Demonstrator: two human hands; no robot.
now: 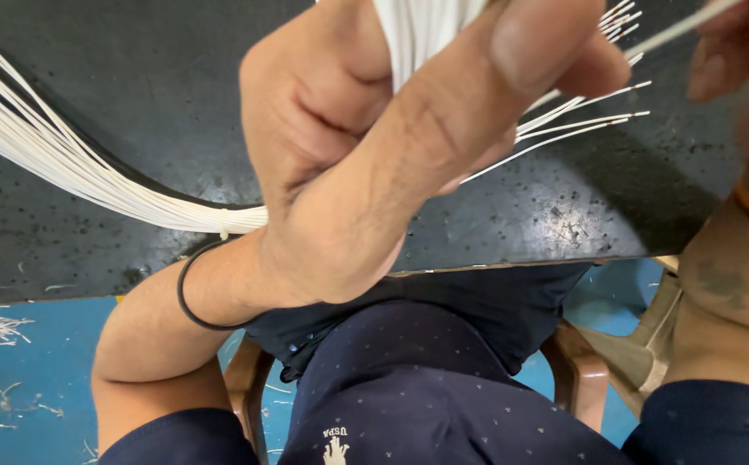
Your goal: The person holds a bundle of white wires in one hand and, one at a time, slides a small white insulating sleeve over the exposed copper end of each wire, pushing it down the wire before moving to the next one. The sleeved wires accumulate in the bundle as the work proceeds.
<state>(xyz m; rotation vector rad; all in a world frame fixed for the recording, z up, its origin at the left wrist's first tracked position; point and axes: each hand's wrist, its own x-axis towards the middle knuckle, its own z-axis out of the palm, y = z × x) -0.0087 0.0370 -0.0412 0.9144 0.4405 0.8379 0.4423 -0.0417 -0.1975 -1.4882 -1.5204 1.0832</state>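
Left hand (366, 164) fisted tight around a bundle of thin white wires (64, 164) above the black table (564, 215). Right hand (727, 52) pinches one wire, fingers nearly closed. Risk: loose ends (590, 120) fan out; a slack grip could let strands slip or tangle.

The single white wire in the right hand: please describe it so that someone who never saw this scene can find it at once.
Start at the black table, then find the left hand gripping the thick bundle of white wires. Go to the upper right corner, where the right hand pinches the single white wire. It stands alone, apart from the fanned wire ends.
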